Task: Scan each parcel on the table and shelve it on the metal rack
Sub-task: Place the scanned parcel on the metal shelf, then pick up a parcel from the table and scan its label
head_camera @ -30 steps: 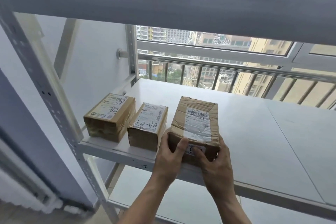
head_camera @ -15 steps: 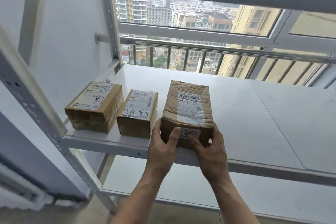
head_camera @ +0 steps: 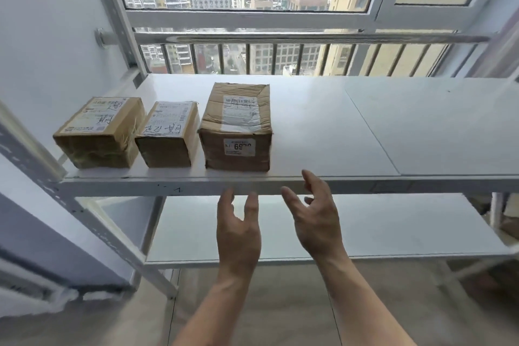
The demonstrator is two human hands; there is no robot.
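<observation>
White shelf [head_camera: 323,132] holds 3 parcels; both hands, left hand [head_camera: 238,230] and right hand [head_camera: 314,219], empty and slack-fingered. Right parcel [head_camera: 237,126] sits near the front lip; a bump could tip it.

Your left grip [head_camera: 238,229] and right grip [head_camera: 316,216] are bare; both forearms are uncovered, no sleeves, rings or watch.

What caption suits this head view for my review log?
Both hands, left and right, open and empty below the rack shelf, where three taped parcels sit in a row.
</observation>
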